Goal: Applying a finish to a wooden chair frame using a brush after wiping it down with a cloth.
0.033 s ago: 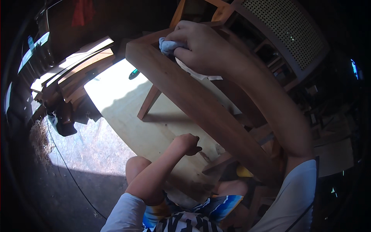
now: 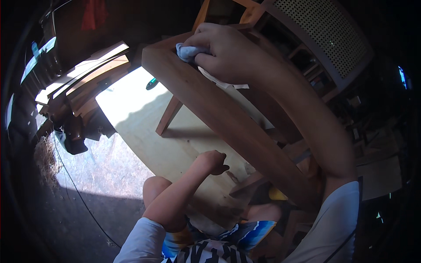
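My right hand (image 2: pixel 219 55) grips a crumpled pale blue-grey cloth (image 2: pixel 187 52) against the inner side of a reddish-brown wooden frame (image 2: pixel 219 118), close to its far left corner. Behind my fingers, a whitish piece (image 2: pixel 221 81) is partly visible, too hidden to identify. My left hand (image 2: pixel 212 163) has its fingers curled over the pale plywood board (image 2: pixel 144 122), below the frame and near my left knee; I cannot see whether anything is inside it. A wooden leg (image 2: pixel 169 116) slants down under the frame onto the board, and a small green-and-black object (image 2: pixel 152 82) lies on the board's sunlit part.
A cane-mesh panel in a wooden frame (image 2: pixel 324 35) stands at upper right. Stacked planks (image 2: pixel 83 74) fill the upper left, with a red cloth (image 2: pixel 92 13) hanging beyond. A cable (image 2: pixel 79 195) crosses the floor at left. A yellow object (image 2: pixel 277 193) sits beneath the frame.
My right hand has shifted very slightly left along the frame with the cloth. My left hand is in nearly the same place.
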Action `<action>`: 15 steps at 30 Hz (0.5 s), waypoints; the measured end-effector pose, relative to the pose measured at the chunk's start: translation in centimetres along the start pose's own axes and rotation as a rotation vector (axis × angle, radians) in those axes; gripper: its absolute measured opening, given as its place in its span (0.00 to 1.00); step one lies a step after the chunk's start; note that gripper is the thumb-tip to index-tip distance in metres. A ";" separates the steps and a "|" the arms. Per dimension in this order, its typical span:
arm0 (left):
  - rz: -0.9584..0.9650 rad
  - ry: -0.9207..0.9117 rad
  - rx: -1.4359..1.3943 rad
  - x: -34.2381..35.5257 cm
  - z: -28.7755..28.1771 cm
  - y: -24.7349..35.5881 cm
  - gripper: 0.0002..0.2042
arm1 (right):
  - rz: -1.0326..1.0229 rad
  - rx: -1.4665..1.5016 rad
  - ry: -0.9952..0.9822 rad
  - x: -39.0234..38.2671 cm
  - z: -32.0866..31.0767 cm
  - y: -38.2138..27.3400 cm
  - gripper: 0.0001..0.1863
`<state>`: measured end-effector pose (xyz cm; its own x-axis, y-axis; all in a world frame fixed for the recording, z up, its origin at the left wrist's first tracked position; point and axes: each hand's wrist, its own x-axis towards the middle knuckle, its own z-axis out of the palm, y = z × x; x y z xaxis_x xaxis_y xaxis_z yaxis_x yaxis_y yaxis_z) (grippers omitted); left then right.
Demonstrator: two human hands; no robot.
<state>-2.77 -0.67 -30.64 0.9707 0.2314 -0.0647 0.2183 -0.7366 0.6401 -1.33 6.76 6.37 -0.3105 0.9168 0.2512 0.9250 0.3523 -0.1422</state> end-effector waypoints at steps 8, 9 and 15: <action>0.033 0.034 0.092 2.2 0.8 -1.8 0.25 | -0.021 -0.010 -0.146 -3.4 -3.9 -0.8 0.18; 0.034 0.019 0.088 2.3 1.0 -2.0 0.25 | -0.014 -0.010 -0.142 -4.1 -4.3 -0.8 0.18; 0.016 -0.060 0.128 2.4 2.4 -3.0 0.27 | 0.163 0.186 -0.268 -10.9 -6.0 -0.6 0.16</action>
<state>-0.83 0.63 -34.56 0.9776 0.1833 -0.1030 0.2098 -0.8161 0.5385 2.79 -4.60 9.45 -0.2317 0.9717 -0.0455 0.9190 0.2034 -0.3376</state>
